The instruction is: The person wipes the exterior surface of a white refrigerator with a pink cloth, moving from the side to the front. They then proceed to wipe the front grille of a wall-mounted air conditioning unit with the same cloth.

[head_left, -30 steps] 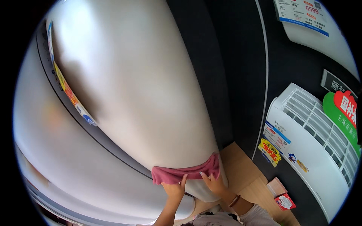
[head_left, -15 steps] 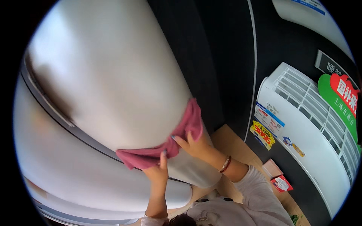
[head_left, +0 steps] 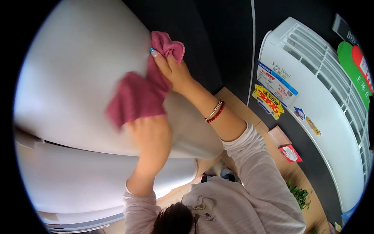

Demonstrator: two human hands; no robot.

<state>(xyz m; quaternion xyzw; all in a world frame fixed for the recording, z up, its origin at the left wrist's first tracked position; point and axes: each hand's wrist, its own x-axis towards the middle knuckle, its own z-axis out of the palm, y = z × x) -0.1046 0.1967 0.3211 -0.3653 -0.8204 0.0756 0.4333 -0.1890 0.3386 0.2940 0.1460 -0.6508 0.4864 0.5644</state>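
Observation:
A pink cloth (head_left: 141,90) lies pressed flat against the side of a large silver-grey appliance (head_left: 74,78). My left hand (head_left: 150,136) pushes on the cloth's lower end, its fingers under the fabric's edge. My right hand (head_left: 171,70), with a painted nail and bead bracelets at the wrist, presses the cloth's upper end near the appliance's right edge. Both arms wear pale striped sleeves.
A second grey appliance body (head_left: 97,183) sits below the first. To the right stands a white unit with a slatted grille (head_left: 319,101) bearing coloured stickers. Small red and pink boxes (head_left: 288,152) and a green plant (head_left: 300,193) lie on the wooden floor (head_left: 233,101).
Both hands have slid the cloth upward along the appliance's side, from its lower edge to the upper middle. The view has tilted down, showing more of my sleeves.

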